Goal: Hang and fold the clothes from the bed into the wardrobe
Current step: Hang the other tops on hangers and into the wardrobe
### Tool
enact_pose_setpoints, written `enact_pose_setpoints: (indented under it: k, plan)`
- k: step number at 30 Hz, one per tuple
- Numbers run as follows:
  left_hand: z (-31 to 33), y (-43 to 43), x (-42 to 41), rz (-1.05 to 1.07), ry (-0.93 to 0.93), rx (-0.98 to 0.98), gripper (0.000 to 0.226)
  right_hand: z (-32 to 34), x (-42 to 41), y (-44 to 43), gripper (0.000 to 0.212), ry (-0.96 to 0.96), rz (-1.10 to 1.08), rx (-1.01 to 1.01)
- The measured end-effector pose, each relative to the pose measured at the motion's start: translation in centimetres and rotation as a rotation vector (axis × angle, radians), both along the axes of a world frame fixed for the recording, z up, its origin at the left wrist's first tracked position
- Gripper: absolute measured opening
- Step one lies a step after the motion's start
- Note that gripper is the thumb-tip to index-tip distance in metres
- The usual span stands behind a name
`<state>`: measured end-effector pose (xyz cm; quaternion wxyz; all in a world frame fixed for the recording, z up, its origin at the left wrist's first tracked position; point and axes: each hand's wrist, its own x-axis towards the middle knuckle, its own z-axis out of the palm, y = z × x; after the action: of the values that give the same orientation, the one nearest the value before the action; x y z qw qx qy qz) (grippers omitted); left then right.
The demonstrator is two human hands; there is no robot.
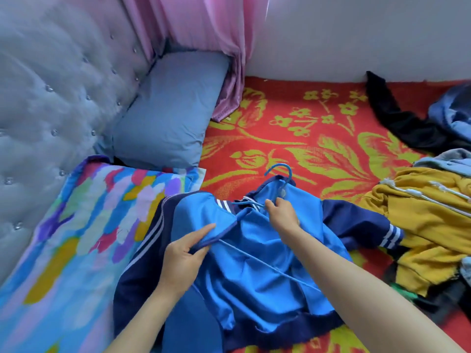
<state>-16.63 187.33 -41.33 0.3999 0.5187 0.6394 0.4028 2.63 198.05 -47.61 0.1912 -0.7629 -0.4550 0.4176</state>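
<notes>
A bright blue track jacket (257, 271) with navy sleeves and white stripes lies spread on the bed in front of me. A blue hanger (281, 171) sits inside its neck, hook pointing away, its thin lower bar crossing the open front. My left hand (184, 253) pinches the jacket's left front edge between thumb and fingers. My right hand (281, 212) grips the hanger just below the hook at the collar.
A red bedspread (293, 138) with yellow flowers covers the bed. A heap of clothes lies at the right: a mustard garment (428, 220), a black one (405, 126), denim (451, 113). A blue pillow (170, 108), a multicoloured pillow (76, 225) and a tufted headboard (51, 85) stand at the left.
</notes>
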Motion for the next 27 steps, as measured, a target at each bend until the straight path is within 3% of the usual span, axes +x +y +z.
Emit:
enact_pose_setpoints:
  k: [2,6,8,10,12,14,16,18,19,22,25,27]
  plan:
    - [1.5,-3.4,-0.3,-0.039,-0.015,0.037,0.082,2.0,-1.3,-1.4,0.029,0.046,-0.068,0.030]
    - [4.4,-9.2,-2.3,-0.181,0.050,0.173,0.059,6.3,-1.9,-4.0,0.031,0.248,-0.192,0.136]
    - [5.1,-10.7,-3.7,-0.396,0.242,0.102,0.041,8.9,-1.6,-5.2,0.038,0.394,-0.241,0.208]
    - [6.1,-11.6,-5.2,-0.582,0.668,0.034,0.046,11.8,-1.0,-6.8,0.040,0.513,-0.247,0.271]
    - [7.9,-11.4,-6.1,-0.449,0.910,0.332,0.063,14.2,-0.2,-8.3,0.042,0.550,-0.188,0.319]
    - [11.1,-10.2,-6.4,-0.159,0.857,0.692,0.055,16.4,0.3,-9.4,0.041,0.557,-0.110,0.371]
    - [15.1,-8.2,-5.9,0.042,0.947,0.794,0.044,18.1,0.5,-10.3,0.038,0.568,-0.049,0.414]
    - [18.5,-6.1,-5.4,0.022,1.084,0.551,0.056,19.3,0.4,-11.3,0.036,0.571,0.015,0.449]
    - [19.8,-5.4,-5.2,-0.063,1.037,0.288,0.062,19.2,0.3,-11.6,0.035,0.584,0.040,0.450]
    - [21.6,-4.6,-5.5,-0.261,0.654,-0.292,0.066,20.2,1.2,-13.3,0.033,0.614,0.076,0.460]
    - [21.3,-5.8,-5.5,-0.385,0.393,-0.566,0.061,20.4,2.9,-14.5,0.030,0.612,0.048,0.483]
    - [20.6,-6.6,-4.7,-0.442,0.269,-0.592,0.031,20.3,3.8,-15.0,0.027,0.594,0.055,0.499]
